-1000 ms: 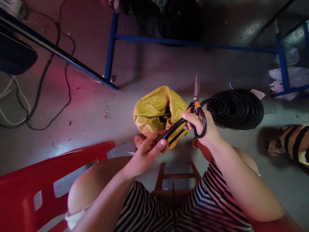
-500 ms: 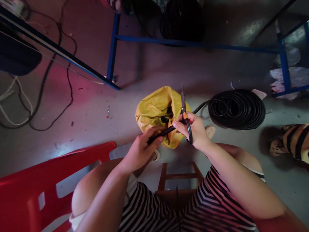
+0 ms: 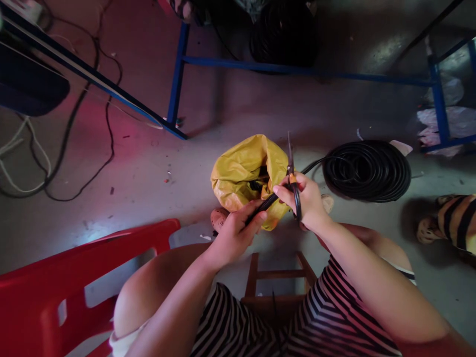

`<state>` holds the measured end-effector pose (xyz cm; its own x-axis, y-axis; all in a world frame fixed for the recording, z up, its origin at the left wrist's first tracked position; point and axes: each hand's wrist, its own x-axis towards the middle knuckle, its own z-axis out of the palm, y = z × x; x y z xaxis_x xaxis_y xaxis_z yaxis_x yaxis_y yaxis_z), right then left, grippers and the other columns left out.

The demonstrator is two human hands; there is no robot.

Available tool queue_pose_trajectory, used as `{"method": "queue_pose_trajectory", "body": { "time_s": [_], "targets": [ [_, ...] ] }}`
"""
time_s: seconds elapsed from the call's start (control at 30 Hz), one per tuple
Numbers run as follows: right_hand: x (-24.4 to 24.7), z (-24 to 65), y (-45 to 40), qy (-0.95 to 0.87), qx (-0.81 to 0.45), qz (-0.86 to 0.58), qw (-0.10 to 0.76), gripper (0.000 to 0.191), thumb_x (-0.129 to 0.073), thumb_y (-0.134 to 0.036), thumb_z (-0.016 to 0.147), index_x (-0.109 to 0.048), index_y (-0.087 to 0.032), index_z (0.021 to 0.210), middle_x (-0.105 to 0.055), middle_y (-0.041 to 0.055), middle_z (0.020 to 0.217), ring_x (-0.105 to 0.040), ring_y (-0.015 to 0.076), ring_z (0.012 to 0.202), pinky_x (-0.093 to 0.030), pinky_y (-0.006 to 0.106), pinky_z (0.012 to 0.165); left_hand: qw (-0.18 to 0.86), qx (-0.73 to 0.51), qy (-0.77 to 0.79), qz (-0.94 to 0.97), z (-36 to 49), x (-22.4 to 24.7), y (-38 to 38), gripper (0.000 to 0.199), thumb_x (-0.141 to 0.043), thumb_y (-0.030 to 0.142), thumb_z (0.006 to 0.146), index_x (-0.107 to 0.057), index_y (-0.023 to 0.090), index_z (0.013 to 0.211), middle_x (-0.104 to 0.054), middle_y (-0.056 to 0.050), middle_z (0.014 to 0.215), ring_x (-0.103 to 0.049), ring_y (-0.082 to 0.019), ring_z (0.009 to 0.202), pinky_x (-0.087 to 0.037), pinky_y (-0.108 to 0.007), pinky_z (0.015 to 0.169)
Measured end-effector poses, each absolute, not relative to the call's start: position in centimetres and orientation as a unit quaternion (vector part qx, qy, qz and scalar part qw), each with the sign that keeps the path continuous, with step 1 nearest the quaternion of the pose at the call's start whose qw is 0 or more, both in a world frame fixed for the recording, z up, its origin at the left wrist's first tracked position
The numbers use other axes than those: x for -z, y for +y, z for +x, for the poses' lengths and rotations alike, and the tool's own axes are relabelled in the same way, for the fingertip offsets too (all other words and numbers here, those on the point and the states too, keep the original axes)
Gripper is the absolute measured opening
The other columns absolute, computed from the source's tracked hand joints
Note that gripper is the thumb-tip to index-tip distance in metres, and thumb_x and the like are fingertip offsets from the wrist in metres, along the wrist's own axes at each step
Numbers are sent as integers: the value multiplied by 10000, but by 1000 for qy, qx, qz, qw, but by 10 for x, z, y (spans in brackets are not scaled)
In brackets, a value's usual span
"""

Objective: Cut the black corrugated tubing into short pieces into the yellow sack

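Observation:
A length of black corrugated tube (image 3: 268, 202) runs up to the right between my hands. My left hand (image 3: 236, 233) is closed around its lower part, thumb and fingers along the tube. My right hand (image 3: 307, 201) pinches the same tube farther up and also holds a pair of scissors (image 3: 290, 161), blades pointing away from me, dark handle loops against the fingers. From beyond the right hand the tube leads to a large black coil (image 3: 366, 171) on the floor. Below the hands stands an open yellow bag (image 3: 238, 168) with something black inside.
A red plastic chair (image 3: 92, 258) is at my left, and a wooden stool (image 3: 280, 274) shows between my legs. Blue metal frames (image 3: 297, 68) cross the far side. Loose cables (image 3: 109, 124) lie on the left floor. Another person's foot (image 3: 427, 230) is at the right.
My left hand has slid up and right, closer to my right hand. The right hand with the scissors has shifted slightly right. My left foot shows more beside the bag.

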<state>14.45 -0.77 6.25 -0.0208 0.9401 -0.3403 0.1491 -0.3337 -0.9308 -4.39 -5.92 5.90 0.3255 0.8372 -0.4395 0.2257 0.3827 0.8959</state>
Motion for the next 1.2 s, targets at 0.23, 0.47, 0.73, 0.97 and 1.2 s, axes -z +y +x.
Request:
{"method": "queue_pose_trajectory", "body": {
  "time_s": [0.23, 0.47, 0.73, 0.97, 1.2],
  "targets": [
    [-65, 160, -3, -388, -602, -581, 388, 398, -866, -506, 746, -612, -204, 800, -573, -46, 615, -542, 127, 552, -468, 257, 560, 584, -339, 592, 440, -53, -71, -52, 457, -692, 481, 941, -715, 158, 1263, -629, 8, 712, -442, -65, 498, -391, -188, 461],
    [-65, 184, -19, -432, -664, -519, 320, 419, -717, -581, 869, -584, -195, 772, -590, -7, 668, -574, 165, 654, -464, 297, 657, 579, -429, 582, 377, -73, -73, -51, 395, -771, 461, 899, -688, 169, 1152, -674, 14, 682, -421, -44, 459, -338, -155, 423],
    [-58, 177, -41, -452, -716, -497, 191, 416, -717, -581, 853, -539, -205, 864, -499, -9, 806, -458, 165, 765, -352, 295, 690, 596, -416, 583, 364, -68, -75, -48, 346, -794, 452, 880, -641, 177, 1024, -656, 12, 715, -595, -99, 644, -490, -196, 604],
    [-54, 168, -50, -434, -734, -494, 170, 384, -701, -551, 898, -542, -202, 909, -493, -9, 846, -451, 170, 812, -357, 308, 752, 590, -420, 587, 363, -56, -72, -46, 362, -793, 482, 866, -630, 175, 969, -633, 10, 749, -546, -90, 629, -455, -194, 567],
    [-60, 155, -56, -419, -746, -488, 173, 401, -676, -581, 915, -560, -198, 933, -528, 9, 887, -491, 176, 817, -368, 308, 732, 568, -409, 584, 411, -55, -68, -51, 284, -754, 407, 901, -627, 168, 988, -648, 8, 734, -565, -101, 633, -480, -202, 583]
  ]
}}
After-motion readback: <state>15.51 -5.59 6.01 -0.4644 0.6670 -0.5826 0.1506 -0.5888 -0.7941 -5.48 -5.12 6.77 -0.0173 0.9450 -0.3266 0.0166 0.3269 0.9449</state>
